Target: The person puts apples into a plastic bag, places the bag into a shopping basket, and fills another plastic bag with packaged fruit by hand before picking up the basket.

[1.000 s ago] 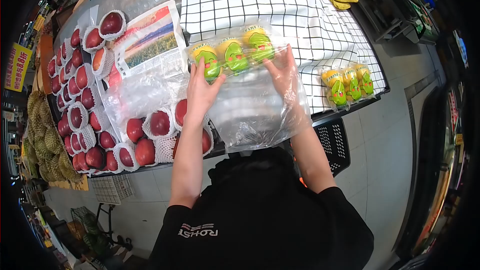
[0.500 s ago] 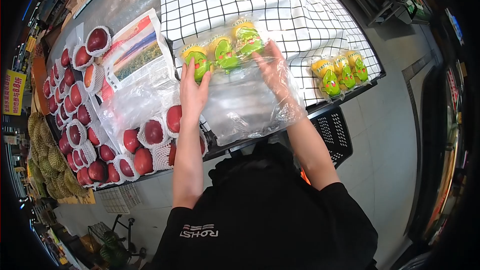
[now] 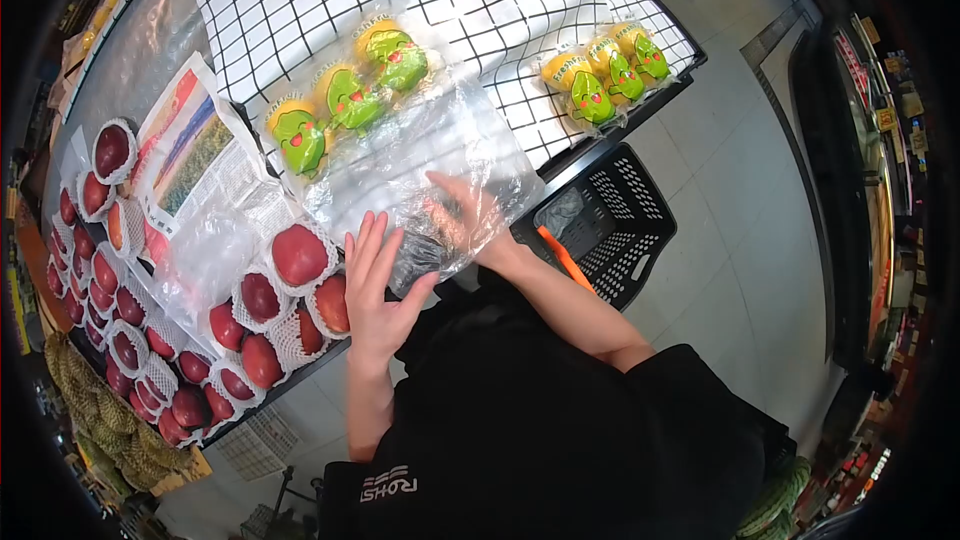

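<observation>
A clear plastic bag lies on the checked cloth, its mouth end towards my body. In its far end are three yellow fruits in wrappers printed with green cartoon figures. My right hand shows through the film near the bag's mouth, fingers stretched out; it looks to be inside the bag. My left hand is spread at the bag's near left edge, touching or just beside the crumpled film. Whether it pinches any film is not visible.
A second pack of yellow fruits rests at the table's right corner. Dark red fruits in foam nets and a newspaper are on the left. Below the table edge stands a black basket with an orange handle.
Both hands have drawn back from the fruits towards my body, to the bag's mouth end. The three fruits stay in the far end. The view has shifted to the right.
</observation>
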A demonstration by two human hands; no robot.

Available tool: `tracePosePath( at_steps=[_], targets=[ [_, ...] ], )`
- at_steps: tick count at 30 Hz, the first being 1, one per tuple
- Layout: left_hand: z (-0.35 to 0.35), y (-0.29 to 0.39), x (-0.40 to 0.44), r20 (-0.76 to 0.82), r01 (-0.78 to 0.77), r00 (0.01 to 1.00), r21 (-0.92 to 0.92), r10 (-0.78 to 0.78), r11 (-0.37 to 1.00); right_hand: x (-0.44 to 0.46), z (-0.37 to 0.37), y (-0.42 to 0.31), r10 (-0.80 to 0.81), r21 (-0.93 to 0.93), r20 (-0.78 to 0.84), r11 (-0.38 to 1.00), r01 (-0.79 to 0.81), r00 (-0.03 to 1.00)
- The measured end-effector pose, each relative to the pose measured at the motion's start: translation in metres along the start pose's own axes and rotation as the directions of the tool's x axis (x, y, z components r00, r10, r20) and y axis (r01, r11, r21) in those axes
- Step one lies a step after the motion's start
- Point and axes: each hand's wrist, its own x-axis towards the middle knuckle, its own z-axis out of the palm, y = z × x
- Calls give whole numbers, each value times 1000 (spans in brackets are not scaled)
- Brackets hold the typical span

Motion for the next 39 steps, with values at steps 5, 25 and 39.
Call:
tracePosePath(
  at_steps=[5, 25, 39],
  targets=[
    [11, 7, -26, 97, -107, 991, 153, 92, 982, -27, 7, 0, -88, -80, 187, 991, 104, 978],
    [11, -13, -54, 24, -115, 993, -57, 117, 992, -38, 22, 0, -202, -243, 23, 949, 202, 979],
    [46, 41, -21, -259, -214, 952, -194, 161, 957, -49, -98, -4, 270, 327, 282, 875, -356, 921]
  ],
)
